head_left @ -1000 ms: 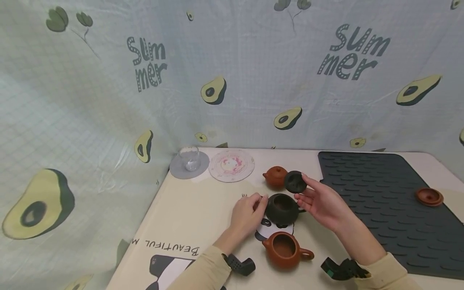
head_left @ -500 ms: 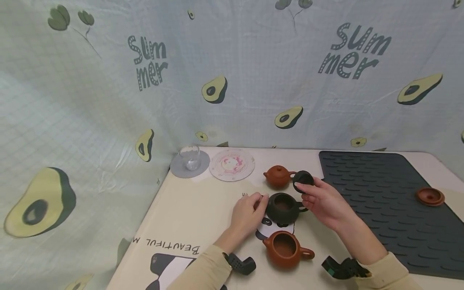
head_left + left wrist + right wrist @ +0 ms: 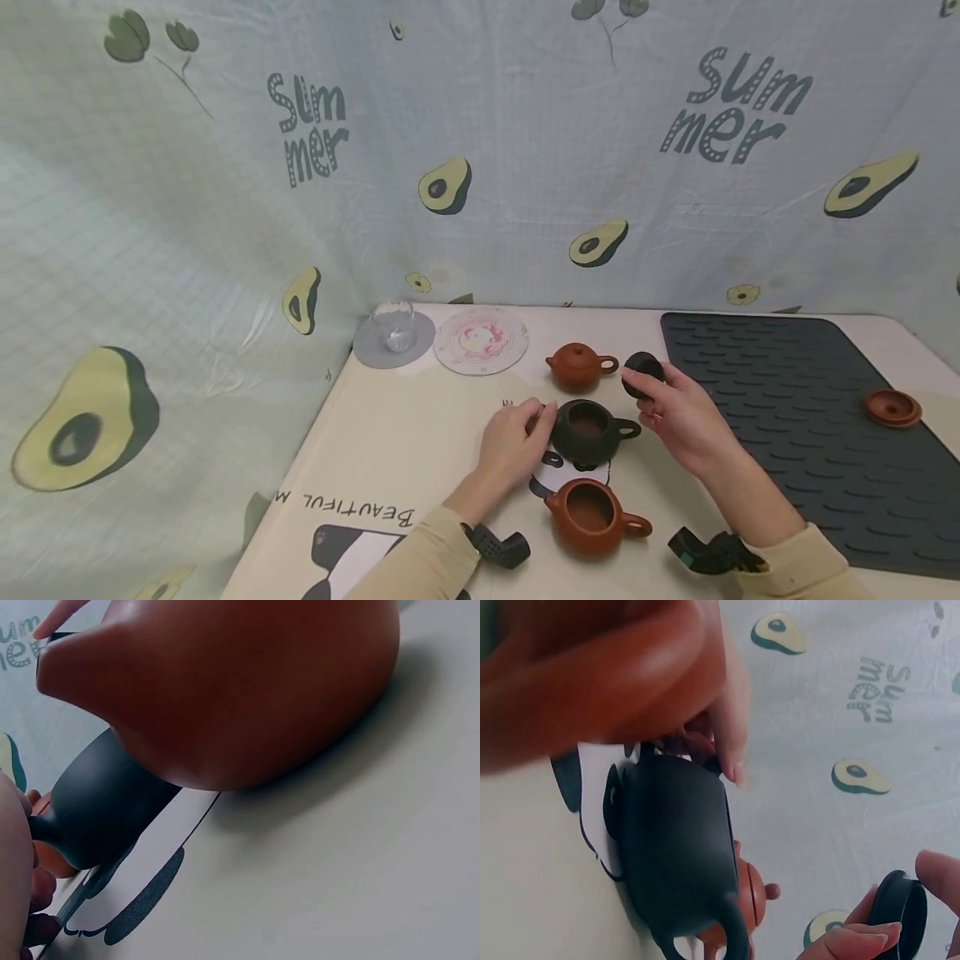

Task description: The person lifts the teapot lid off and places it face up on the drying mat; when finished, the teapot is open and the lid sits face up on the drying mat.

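A small black teapot (image 3: 588,452) stands lidless on the table. My left hand (image 3: 512,437) pinches its spout, with the fingertips partly hidden. Up by the handle side, my right hand (image 3: 690,421) holds the black lid (image 3: 642,375) between thumb and fingers, tipped on its side in the air. The right wrist view shows that lid (image 3: 909,915) apart from the black teapot (image 3: 679,840). Nearer to me sits an open reddish-brown teapot (image 3: 581,537), which looms large in the left wrist view. Behind the black one stands a lidded reddish-brown teapot (image 3: 576,371).
On the right lies a dark ribbed mat (image 3: 757,450) with a reddish-brown lid (image 3: 891,408) upside down on it. A clear glass (image 3: 396,329) stands on a grey round coaster (image 3: 365,350) at the far left. Beside it is a pink-patterned round mat (image 3: 465,360).
My right hand has moved the black lid slightly right and turned it from facing me to edge-on. The left hand keeps its place at the black teapot's spout.
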Demonstrator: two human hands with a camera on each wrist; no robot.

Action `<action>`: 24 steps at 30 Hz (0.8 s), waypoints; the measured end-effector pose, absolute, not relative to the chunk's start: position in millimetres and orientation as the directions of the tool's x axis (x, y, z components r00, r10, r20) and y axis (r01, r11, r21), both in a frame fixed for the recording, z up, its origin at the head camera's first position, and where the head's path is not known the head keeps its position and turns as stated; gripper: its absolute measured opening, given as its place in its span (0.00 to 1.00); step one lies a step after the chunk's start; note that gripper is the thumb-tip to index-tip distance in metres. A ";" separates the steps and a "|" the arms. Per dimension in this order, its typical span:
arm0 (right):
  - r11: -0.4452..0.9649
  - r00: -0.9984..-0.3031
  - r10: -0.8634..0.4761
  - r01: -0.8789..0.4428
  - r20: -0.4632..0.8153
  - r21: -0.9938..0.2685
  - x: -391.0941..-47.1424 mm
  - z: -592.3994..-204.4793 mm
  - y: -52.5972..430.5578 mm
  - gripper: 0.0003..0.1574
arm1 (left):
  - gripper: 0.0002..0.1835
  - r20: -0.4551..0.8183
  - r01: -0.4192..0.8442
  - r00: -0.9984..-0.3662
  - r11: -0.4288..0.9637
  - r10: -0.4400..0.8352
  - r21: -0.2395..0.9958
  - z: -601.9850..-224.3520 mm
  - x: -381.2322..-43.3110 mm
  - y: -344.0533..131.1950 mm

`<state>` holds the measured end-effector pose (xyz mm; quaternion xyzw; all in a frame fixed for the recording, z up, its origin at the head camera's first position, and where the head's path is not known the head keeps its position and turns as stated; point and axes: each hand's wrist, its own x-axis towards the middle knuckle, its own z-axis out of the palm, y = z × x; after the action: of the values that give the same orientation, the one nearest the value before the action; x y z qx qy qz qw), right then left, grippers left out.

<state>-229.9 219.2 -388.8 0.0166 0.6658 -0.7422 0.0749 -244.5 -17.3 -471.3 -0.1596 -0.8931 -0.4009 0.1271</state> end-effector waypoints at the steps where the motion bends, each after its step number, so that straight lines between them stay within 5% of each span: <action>1: -0.090 -0.989 -0.080 0.129 -0.121 -0.988 -229.8 -388.3 220.5 0.32 | 0.20 0.353 0.386 -0.917 0.628 0.183 0.676 -471.2 -244.3 -17.1; 11: 0.012 -0.995 0.012 0.099 -0.099 -0.995 -232.1 -384.2 239.2 0.32 | 0.20 0.336 0.369 -0.925 0.633 0.177 0.680 -473.1 -243.5 -16.3; 19: 0.441 -0.976 0.201 0.020 0.077 -0.897 -240.4 -384.1 262.0 0.50 | 0.20 0.328 0.362 -0.928 0.632 0.176 0.685 -469.1 -245.7 -16.2; 24: 0.572 -0.944 0.277 0.014 0.178 -0.820 -243.5 -386.5 292.6 0.52 | 0.20 0.330 0.361 -0.928 0.638 0.174 0.680 -469.7 -246.4 -16.3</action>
<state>-243.5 292.6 -386.5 0.0832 0.8746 -0.4552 -0.1449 -246.4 -16.3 -469.7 -0.1492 -0.8974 -0.3982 0.1176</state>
